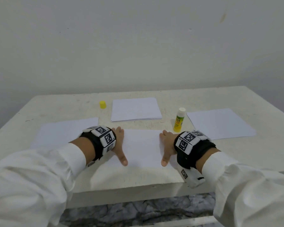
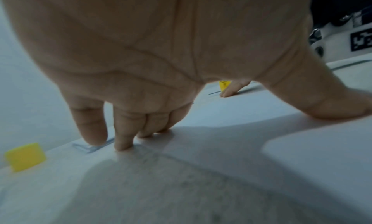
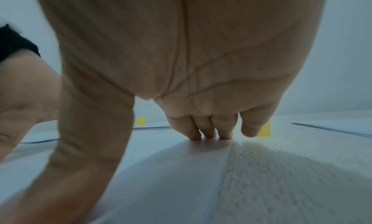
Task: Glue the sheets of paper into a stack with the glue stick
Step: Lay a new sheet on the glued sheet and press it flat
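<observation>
A white sheet (image 1: 143,148) lies at the near middle of the table. My left hand (image 1: 120,145) presses its left edge with spread straight fingers (image 2: 122,141) and the thumb stretched out. My right hand (image 1: 166,146) presses the right edge the same way, fingertips (image 3: 209,135) down on the paper. The uncapped yellow glue stick (image 1: 179,120) stands upright just beyond my right hand, touched by neither hand. Its yellow cap (image 1: 102,105) sits at the back left. A pile of sheets (image 1: 136,109) lies behind the pressed sheet.
A single sheet (image 1: 62,130) lies to the left, partly under my left wrist, and another sheet (image 1: 220,123) lies to the right. The table's front edge (image 1: 134,185) is close below my thumbs. A pale wall stands behind the table.
</observation>
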`<action>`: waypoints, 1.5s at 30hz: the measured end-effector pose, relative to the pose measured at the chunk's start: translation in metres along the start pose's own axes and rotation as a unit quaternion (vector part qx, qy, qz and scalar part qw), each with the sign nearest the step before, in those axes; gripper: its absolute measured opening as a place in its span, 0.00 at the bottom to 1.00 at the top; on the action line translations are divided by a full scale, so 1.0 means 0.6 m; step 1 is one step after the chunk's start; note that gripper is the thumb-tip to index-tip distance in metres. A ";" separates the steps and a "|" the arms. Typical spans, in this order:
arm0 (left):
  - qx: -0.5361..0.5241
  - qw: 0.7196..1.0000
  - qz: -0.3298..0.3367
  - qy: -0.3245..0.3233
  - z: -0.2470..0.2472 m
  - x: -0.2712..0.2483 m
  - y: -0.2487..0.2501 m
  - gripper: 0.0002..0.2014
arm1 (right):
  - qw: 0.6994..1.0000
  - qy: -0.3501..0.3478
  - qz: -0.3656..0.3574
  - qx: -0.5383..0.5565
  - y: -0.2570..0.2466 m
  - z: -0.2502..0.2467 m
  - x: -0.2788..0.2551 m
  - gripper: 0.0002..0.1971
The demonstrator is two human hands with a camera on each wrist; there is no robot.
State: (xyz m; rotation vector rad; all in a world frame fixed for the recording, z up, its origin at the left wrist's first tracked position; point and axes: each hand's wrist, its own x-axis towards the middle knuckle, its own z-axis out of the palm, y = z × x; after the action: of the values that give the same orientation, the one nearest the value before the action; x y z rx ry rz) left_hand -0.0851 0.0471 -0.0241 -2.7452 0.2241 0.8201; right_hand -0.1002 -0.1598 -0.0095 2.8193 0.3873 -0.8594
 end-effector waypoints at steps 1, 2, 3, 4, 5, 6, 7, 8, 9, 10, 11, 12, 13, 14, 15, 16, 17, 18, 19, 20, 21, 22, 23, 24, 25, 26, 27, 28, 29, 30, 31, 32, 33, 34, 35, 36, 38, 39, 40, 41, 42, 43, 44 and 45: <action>-0.001 1.000 -0.004 0.003 0.000 -0.002 -0.003 0.71 | 1.000 0.002 -0.001 0.001 0.000 0.000 -0.001 0.49; -0.003 1.000 -0.009 0.002 -0.001 -0.004 -0.005 0.70 | 1.000 0.004 -0.001 0.003 0.000 0.001 0.000 0.49; -0.006 1.000 -0.014 -0.001 -0.001 -0.007 -0.006 0.70 | 1.000 0.005 -0.001 0.006 0.001 0.003 0.001 0.49; -0.010 1.000 -0.017 -0.003 -0.002 -0.009 -0.008 0.71 | 1.000 0.006 -0.002 0.012 0.002 0.004 0.005 0.50; -0.017 1.000 -0.018 -0.002 -0.001 -0.010 -0.010 0.71 | 1.000 0.007 -0.005 0.020 0.004 0.006 0.009 0.53; -0.027 1.000 -0.015 -0.002 0.000 -0.009 -0.013 0.72 | 1.000 0.006 -0.008 0.029 0.005 0.007 0.012 0.57; -0.033 0.999 -0.012 0.000 0.000 -0.010 -0.015 0.73 | 0.999 0.004 -0.011 0.032 0.005 0.007 0.016 0.62; -0.036 0.999 -0.009 0.001 -0.001 -0.011 -0.016 0.75 | 0.999 0.003 -0.013 0.032 0.006 0.007 0.018 0.66; -0.036 0.999 -0.006 0.002 -0.002 -0.013 -0.017 0.76 | 0.999 -0.001 -0.013 0.031 0.006 0.006 0.019 0.67; -0.035 0.999 -0.005 0.002 -0.004 -0.016 -0.016 0.76 | 0.999 -0.005 -0.012 0.032 0.006 0.006 0.020 0.68; -0.034 0.999 -0.003 0.005 -0.006 -0.018 -0.015 0.75 | 0.999 -0.010 -0.012 0.032 0.006 0.005 0.020 0.68; -0.032 0.999 -0.002 0.007 -0.008 -0.020 -0.014 0.75 | 0.999 -0.014 -0.011 0.033 0.005 0.005 0.019 0.68; -0.032 0.999 0.000 0.012 -0.010 -0.023 -0.013 0.75 | 0.999 -0.017 -0.012 0.031 0.004 0.004 0.018 0.68; -0.035 0.999 0.002 0.017 -0.010 -0.026 -0.013 0.75 | 0.999 -0.018 -0.011 0.028 0.004 0.003 0.018 0.68; -0.040 0.999 0.005 0.023 -0.010 -0.028 -0.012 0.75 | 0.999 -0.017 -0.011 0.026 0.004 0.003 0.018 0.68; -0.050 0.998 0.009 0.030 -0.010 -0.031 -0.009 0.74 | 0.999 -0.015 -0.011 0.026 0.004 0.004 0.018 0.68; -0.064 0.997 0.014 0.036 -0.009 -0.034 -0.007 0.73 | 0.999 -0.015 -0.011 0.028 0.004 0.005 0.018 0.68; -0.084 0.995 0.022 0.043 -0.009 -0.039 -0.004 0.72 | 0.999 -0.014 -0.012 0.032 0.004 0.006 0.018 0.68; -0.112 0.992 0.029 0.049 -0.006 -0.043 -0.003 0.71 | 0.999 -0.012 -0.014 0.035 0.005 0.007 0.018 0.68; -0.151 0.986 0.035 0.056 -0.005 -0.048 -0.002 0.70 | 0.999 -0.010 -0.016 0.039 0.006 0.008 0.018 0.68; -0.201 0.977 0.033 0.063 -0.003 -0.053 -0.003 0.68 | 0.999 -0.008 -0.019 0.044 0.007 0.008 0.016 0.68; -0.259 0.963 0.029 0.071 0.000 -0.058 -0.007 0.65 | 0.999 -0.006 -0.021 0.048 0.008 0.009 0.014 0.67; -0.320 0.944 0.021 0.079 0.002 -0.062 -0.012 0.61 | 0.998 -0.002 -0.026 0.053 0.011 0.010 0.014 0.67; -0.383 0.920 0.015 0.085 0.005 -0.066 -0.019 0.54 | 0.998 0.000 -0.029 0.061 0.013 0.011 0.011 0.67; -0.439 0.894 0.013 0.087 0.010 -0.069 -0.027 0.43 | 0.997 0.001 -0.031 0.071 0.015 0.011 0.009 0.65; -0.474 0.876 0.015 0.090 0.013 -0.073 -0.033 0.31 | 0.996 0.006 -0.032 0.082 0.016 0.009 0.005 0.63; -0.488 0.867 0.013 0.098 0.015 -0.077 -0.041 0.20 | 0.994 0.021 -0.032 0.098 0.016 0.007 0.002 0.60; -0.499 0.859 0.013 0.113 0.018 -0.079 -0.050 0.14 | 0.991 0.041 -0.029 0.120 0.016 0.006 0.001 0.57; -0.517 0.846 0.009 0.130 0.021 -0.080 -0.061 0.12 | 0.986 0.062 -0.024 0.151 0.015 0.003 0.000 0.53; -0.551 0.823 0.004 0.142 0.022 -0.080 -0.072 0.12 | 0.978 0.078 -0.013 0.196 0.014 0.000 -0.002 0.50; -0.591 0.792 -0.003 0.152 0.022 -0.079 -0.085 0.12 | 0.965 0.089 -0.002 0.246 0.011 -0.005 -0.005 0.47; -0.624 0.765 -0.007 0.160 0.021 -0.076 -0.098 0.12 | 0.950 0.099 0.006 0.296 0.008 -0.010 -0.005 0.43; -0.645 0.746 -0.011 0.168 0.018 -0.074 -0.108 0.12 | 0.937 0.106 0.013 0.332 0.006 -0.016 -0.002 0.39; -0.656 0.734 -0.014 0.177 0.014 -0.070 -0.118 0.12 | 0.928 0.114 0.018 0.353 0.002 -0.023 0.002 0.35; -0.658 0.729 -0.016 0.187 0.010 -0.063 -0.127 0.12 | 0.924 0.120 0.024 0.362 -0.005 -0.032 0.004 0.32; -0.656 0.728 -0.017 0.197 0.006 -0.055 -0.134 0.12 | 0.922 0.123 0.038 0.364 -0.012 -0.042 0.008 0.29; -0.652 0.727 -0.017 0.214 -0.007 -0.035 -0.144 0.12 | 0.921 0.132 0.063 0.362 -0.023 -0.063 0.023 0.24; -0.648 0.729 -0.017 0.219 -0.014 -0.024 -0.148 0.13 | 0.917 0.139 0.070 0.369 -0.026 -0.075 0.034 0.22; -0.640 0.736 -0.014 0.221 -0.022 -0.011 -0.150 0.15 | 0.915 0.147 0.079 0.368 -0.030 -0.085 0.044 0.22; -0.622 0.751 -0.011 0.220 -0.032 0.003 -0.152 0.17 | 0.916 0.148 0.091 0.362 -0.034 -0.095 0.057 0.22; -0.597 0.773 -0.009 0.213 -0.041 0.019 -0.154 0.22 | 0.918 0.141 0.100 0.357 -0.038 -0.105 0.070 0.22; -0.564 0.800 -0.009 0.203 -0.050 0.034 -0.154 0.26 | 0.920 0.138 0.107 0.351 -0.038 -0.113 0.084 0.21; -0.527 0.828 -0.011 0.192 -0.058 0.049 -0.154 0.31 | 0.922 0.135 0.115 0.343 -0.038 -0.122 0.097 0.21; -0.493 0.852 -0.011 0.178 -0.065 0.063 -0.151 0.35 | 0.924 0.134 0.122 0.337 -0.039 -0.131 0.109 0.21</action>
State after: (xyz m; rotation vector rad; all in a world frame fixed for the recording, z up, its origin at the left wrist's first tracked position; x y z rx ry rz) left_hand -0.0137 0.1190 0.0054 -3.8512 -0.2509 0.4566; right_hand -0.0138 -0.1065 0.0159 3.5208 -0.2984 -0.6363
